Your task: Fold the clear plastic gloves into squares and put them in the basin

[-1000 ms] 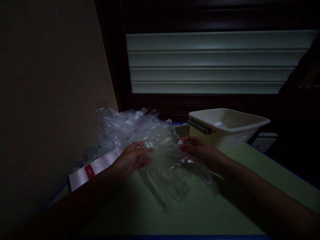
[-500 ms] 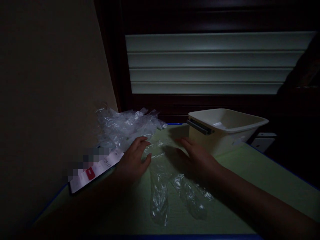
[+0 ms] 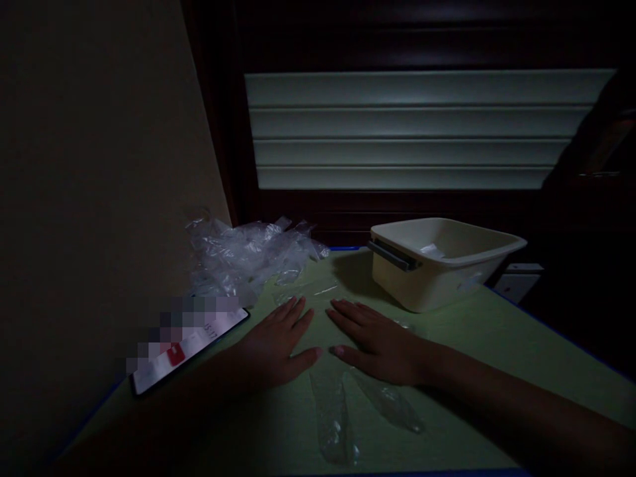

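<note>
A clear plastic glove (image 3: 334,414) lies flat on the green table (image 3: 497,344), its fingers pointing toward me. My left hand (image 3: 276,344) and my right hand (image 3: 375,341) rest palm down on it side by side, fingers stretched out and thumbs nearly touching. Neither hand grips anything. A heap of more crumpled clear plastic gloves (image 3: 243,255) sits just beyond my left hand, against the wall.
A cream plastic tub (image 3: 440,262) with a dark handle stands at the back right of the table. A phone (image 3: 186,348) with a lit screen lies at the left edge. A beige wall runs along the left; a shuttered window is behind. The room is dim.
Earlier both hands held the clear glove up above the table. They laid it down, then slid toward me and flattened on it with fingers spread.
</note>
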Action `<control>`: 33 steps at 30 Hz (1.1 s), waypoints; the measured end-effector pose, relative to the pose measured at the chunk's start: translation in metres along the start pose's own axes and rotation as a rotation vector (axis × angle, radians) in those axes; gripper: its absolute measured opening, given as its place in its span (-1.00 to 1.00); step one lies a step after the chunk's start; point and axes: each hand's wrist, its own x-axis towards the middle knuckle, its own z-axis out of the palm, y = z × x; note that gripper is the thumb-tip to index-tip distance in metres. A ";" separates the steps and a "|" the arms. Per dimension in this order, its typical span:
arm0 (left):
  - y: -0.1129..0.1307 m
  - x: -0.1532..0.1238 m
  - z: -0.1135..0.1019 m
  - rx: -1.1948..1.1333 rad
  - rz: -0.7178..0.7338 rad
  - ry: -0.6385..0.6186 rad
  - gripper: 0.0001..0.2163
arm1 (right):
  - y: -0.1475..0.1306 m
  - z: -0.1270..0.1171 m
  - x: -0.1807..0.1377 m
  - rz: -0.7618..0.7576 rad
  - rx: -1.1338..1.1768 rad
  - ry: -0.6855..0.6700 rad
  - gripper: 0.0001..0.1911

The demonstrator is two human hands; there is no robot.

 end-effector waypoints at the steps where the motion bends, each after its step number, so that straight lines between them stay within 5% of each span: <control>1: 0.001 0.000 -0.001 0.001 -0.003 0.001 -0.40 | 0.004 -0.001 -0.004 0.013 -0.006 0.002 -0.27; 11: 0.007 0.002 -0.002 0.013 -0.022 0.005 -0.34 | 0.027 -0.010 -0.019 0.191 -0.026 0.032 -0.28; 17: 0.007 0.003 0.002 0.022 -0.064 0.043 -0.28 | 0.004 -0.019 0.027 0.084 0.050 0.173 -0.36; 23: 0.005 0.004 0.007 0.075 -0.097 0.094 -0.24 | -0.019 0.008 0.076 -0.043 0.036 0.154 -0.51; 33: 0.006 0.005 0.008 0.090 -0.134 0.075 -0.16 | 0.039 0.011 0.050 0.126 -0.069 0.077 -0.33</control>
